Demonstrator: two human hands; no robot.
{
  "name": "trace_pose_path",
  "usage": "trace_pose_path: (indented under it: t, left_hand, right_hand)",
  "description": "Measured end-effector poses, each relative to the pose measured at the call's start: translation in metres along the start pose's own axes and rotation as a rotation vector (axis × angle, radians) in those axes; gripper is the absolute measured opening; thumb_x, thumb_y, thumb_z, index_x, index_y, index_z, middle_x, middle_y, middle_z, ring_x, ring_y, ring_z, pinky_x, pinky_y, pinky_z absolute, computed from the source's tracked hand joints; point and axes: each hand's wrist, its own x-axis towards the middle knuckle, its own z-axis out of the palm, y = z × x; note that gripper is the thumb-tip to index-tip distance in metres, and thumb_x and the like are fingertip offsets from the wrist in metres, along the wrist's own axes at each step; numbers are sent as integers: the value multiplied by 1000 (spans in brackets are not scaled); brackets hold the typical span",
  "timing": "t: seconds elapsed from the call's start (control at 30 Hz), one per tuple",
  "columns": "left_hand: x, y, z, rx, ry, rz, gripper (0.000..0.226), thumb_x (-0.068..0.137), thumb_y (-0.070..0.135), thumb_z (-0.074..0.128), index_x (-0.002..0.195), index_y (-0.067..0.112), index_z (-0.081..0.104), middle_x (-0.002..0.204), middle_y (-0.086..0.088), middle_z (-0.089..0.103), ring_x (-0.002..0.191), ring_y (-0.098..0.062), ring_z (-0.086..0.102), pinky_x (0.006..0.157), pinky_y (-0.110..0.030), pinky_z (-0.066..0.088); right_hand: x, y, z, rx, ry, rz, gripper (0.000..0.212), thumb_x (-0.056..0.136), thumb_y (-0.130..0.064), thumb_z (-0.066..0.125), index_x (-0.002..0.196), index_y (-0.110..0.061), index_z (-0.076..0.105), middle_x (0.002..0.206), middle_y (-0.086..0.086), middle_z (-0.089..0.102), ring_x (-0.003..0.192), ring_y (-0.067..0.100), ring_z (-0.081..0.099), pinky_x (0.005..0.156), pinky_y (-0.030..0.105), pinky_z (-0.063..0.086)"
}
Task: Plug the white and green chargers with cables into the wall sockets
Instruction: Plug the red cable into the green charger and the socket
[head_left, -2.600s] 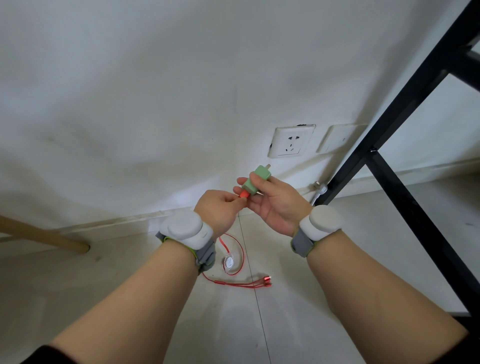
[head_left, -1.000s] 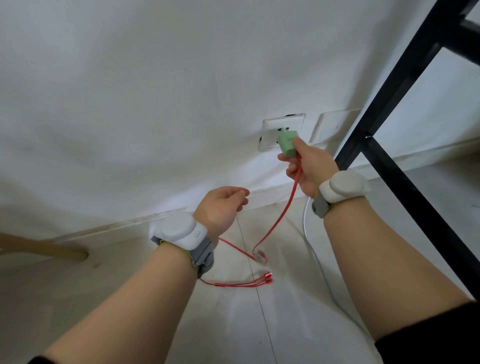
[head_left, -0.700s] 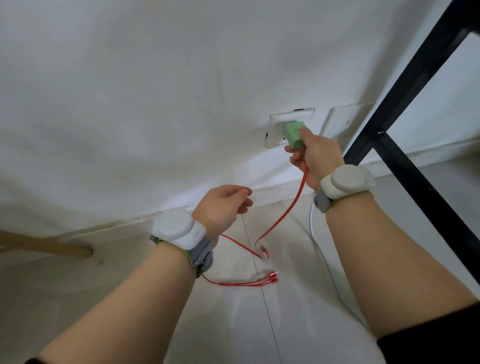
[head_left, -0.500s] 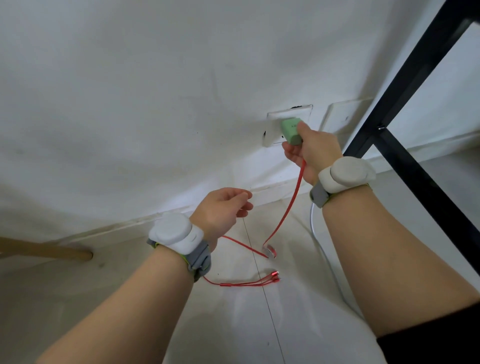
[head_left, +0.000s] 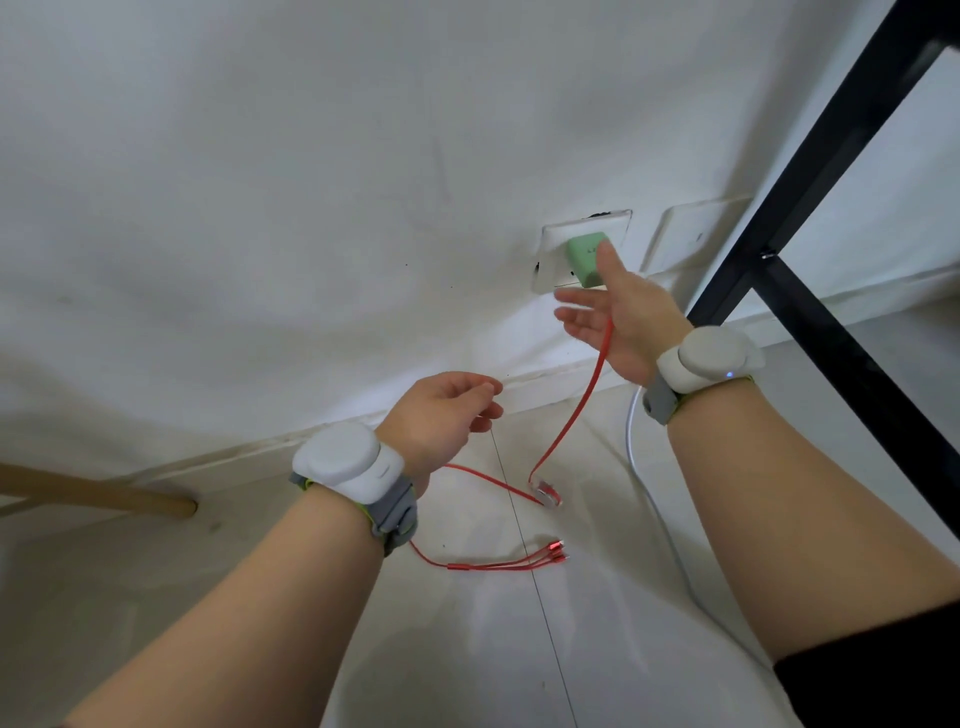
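Note:
The green charger (head_left: 583, 258) sits in the white wall socket (head_left: 556, 244), low on the wall. Its red cable (head_left: 569, 431) hangs from it to the floor and ends in several red connectors (head_left: 553, 553). My right hand (head_left: 618, 317) is just below the charger with its fingers spread; the thumb tip touches the charger's side. My left hand (head_left: 441, 410) hovers lower left, fingers loosely curled, holding nothing. A white cable (head_left: 649, 493) runs along the floor on the right; its charger is hidden.
A second white wall plate (head_left: 685, 234) is right of the socket. A black metal frame (head_left: 810, 208) stands close at the right. A wooden leg (head_left: 104, 499) lies at the left along the skirting. The floor is pale tile.
My right hand pushed the green charger into the socket and has now let go, fingers spreading. The left hand stayed nearly still.

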Motion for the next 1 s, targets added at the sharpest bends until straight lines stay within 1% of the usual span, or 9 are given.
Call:
trace_pose_path:
  t: [0.1,0.17,0.23,0.27,0.4,0.53,0.73,0.9,1.0]
  left_hand:
    - [2,2,-2,-3,0,11,19,94,20,46,99,20,65,88,1,66,77,-12,60,74,-25,45]
    - [3,3,-2,-1,-6,18,20,94,19,46,99,19,65,86,0,65,74,-11,59,68,-21,44]
    - [3,3,0,30,-18,27,22,94,19,46,103,16,66,85,1,65,74,-11,58,68,-20,45]
    - [3,3,2,60,-26,31,23,94,19,46,105,16,65,86,2,65,76,-12,59,72,-22,46]
    - [2,1,3,214,-45,28,25,94,22,46,111,18,63,102,0,66,92,-17,61,83,-28,48]
    - [1,-4,1,401,-43,27,35,91,29,52,124,19,58,127,-3,61,116,-21,56,99,-28,41]
    - [-4,-7,3,627,-89,86,47,92,32,50,138,24,41,138,1,50,121,-20,50,85,-17,31]
    - [2,-6,6,547,33,141,27,95,30,43,100,16,65,95,-6,65,86,-25,61,72,-28,44]
    - [5,-4,4,338,77,139,27,94,26,45,74,20,62,83,-7,70,82,-27,69,79,-33,51]
  right_hand:
    - [-10,22,-16,-360,-244,129,45,89,-35,57,129,-20,45,120,7,61,106,23,59,102,40,43]
    - [-15,43,-27,-812,-395,237,45,87,-32,62,130,-24,50,125,1,59,115,20,55,103,37,42]
    - [-19,63,-32,-1182,-438,256,37,88,-37,58,124,-26,59,121,-3,63,110,16,59,97,32,48]
    - [-21,69,-32,-1208,-405,261,34,89,-38,58,118,-23,64,115,-2,67,104,16,64,92,30,51]
    - [-22,69,-19,-837,-313,261,30,96,-26,47,108,-4,64,105,14,71,86,20,69,81,26,54]
    - [-25,49,-4,-439,-300,185,28,100,-25,39,95,-8,61,89,10,70,74,17,69,69,22,54]
    - [-34,27,11,-101,-429,124,29,100,-25,37,93,-9,61,73,1,74,66,13,70,58,18,54]
    - [-38,15,16,57,-435,78,32,99,-30,36,94,-12,62,75,0,75,68,12,71,59,18,54]
    - [-39,15,11,10,-466,68,36,89,-41,48,113,-16,57,101,3,72,93,17,69,79,24,54]
